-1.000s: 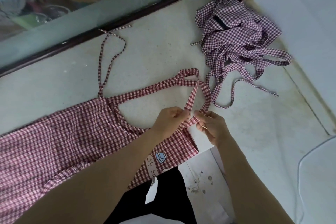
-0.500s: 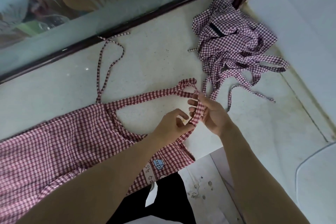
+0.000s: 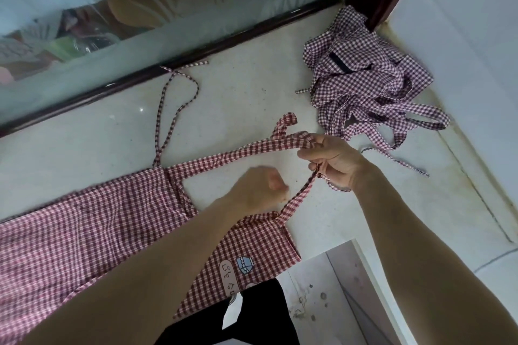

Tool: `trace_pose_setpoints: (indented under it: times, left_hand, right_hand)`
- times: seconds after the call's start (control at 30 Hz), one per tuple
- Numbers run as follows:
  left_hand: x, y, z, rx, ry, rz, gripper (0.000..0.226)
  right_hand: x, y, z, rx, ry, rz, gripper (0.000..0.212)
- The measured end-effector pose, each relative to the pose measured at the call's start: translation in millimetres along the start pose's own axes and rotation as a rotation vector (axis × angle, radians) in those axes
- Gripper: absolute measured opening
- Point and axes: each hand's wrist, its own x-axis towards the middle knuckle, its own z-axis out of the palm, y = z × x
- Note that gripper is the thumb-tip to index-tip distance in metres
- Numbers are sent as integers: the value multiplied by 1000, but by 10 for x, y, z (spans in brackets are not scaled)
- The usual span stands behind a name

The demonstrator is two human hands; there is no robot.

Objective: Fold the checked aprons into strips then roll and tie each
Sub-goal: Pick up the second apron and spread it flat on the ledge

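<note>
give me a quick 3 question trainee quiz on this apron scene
1. True or false: the right hand grips the neck strap of the red checked apron.
2. Where does the pile of purple checked aprons lie? A) corner by the wall B) on the red apron C) under the left hand
3. What does the left hand hold?

Key: 1 true; 2 A; 3 nothing visible, it hovers blurred over the bib.

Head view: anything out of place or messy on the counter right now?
Mostly the purple checked aprons: they lie crumpled in the far right corner, straps tangled and trailing, none folded or rolled. The red apron lies flat, its neck strap held up by the right hand. Nothing looks spilled or torn.
</note>
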Motion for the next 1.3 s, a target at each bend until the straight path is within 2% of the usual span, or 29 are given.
trace_pose_setpoints:
  times: [0.07,0.1,0.13,0.17,0.23,0.27,0.33,0.4,0.43,0.5,0.6,0.7,0.83,0.9,1.0,1.07,1.17,1.27,1.3]
  left_hand:
    - [30,78,-192,-100,380,36,15]
    - [80,73,-277,-129,495,64,9]
    - [151,44,-334,-116,532,82,11]
    - [228,-2,-375,-75,494,82,28]
    - [336,-80,-414,-29,245,6,62]
    - [370,-88,-439,-1,128,-27,70]
    - [466,-127,-493,101,40,2,58]
    - [547,-123,-574,114,100,55,31]
    - [584,-112,-621,87,141,66,24]
    - [641,-89,-688,30,173,86,19]
    - [657,2,-746,-98,122,111,11]
    - [728,41,-761,-172,14,39,21]
    - [752,38,-792,-400,-180,-76,35]
    - [718,30,-832,-409,-247,-77,39]
    - [688,2,-904,-400,-387,-87,32]
    - [694,-50,-970,-279,-420,-86,33]
    - [688,-144,-1093,-68,-429,-93,52]
    - [647,-216,-1206,-278,-475,-95,82]
    - [648,-213,-1234,-364,-487,-109,82]
  right_hand:
    - [21,-14,-7,-101,14,10,13]
    - [29,-26,0,-127,10,13,20]
    - [29,-31,1,-140,3,18,30]
    - [16,-45,18,-142,-5,18,34]
    - [-8,-64,42,-115,-21,-2,22]
    - [-8,-78,45,-96,-25,-5,19]
    - [10,-107,51,-74,-44,-2,20]
    - [25,-125,63,-81,-75,20,21]
    - [21,-142,74,-97,-80,33,20]
    - [20,-165,92,-117,-73,46,23]
    - [30,-202,124,-136,-90,88,35]
    - [72,-226,191,-174,-110,62,32]
    - [126,-232,242,-27,-107,-4,26]
    - [146,-223,263,15,-105,-11,26]
    - [176,-210,267,66,-74,-26,32]
    - [166,-229,246,14,-44,-18,35]
    - [152,-242,179,-126,-86,-32,33]
    - [151,-216,135,-165,-114,-23,26]
    - [152,-210,134,-163,-115,-23,25]
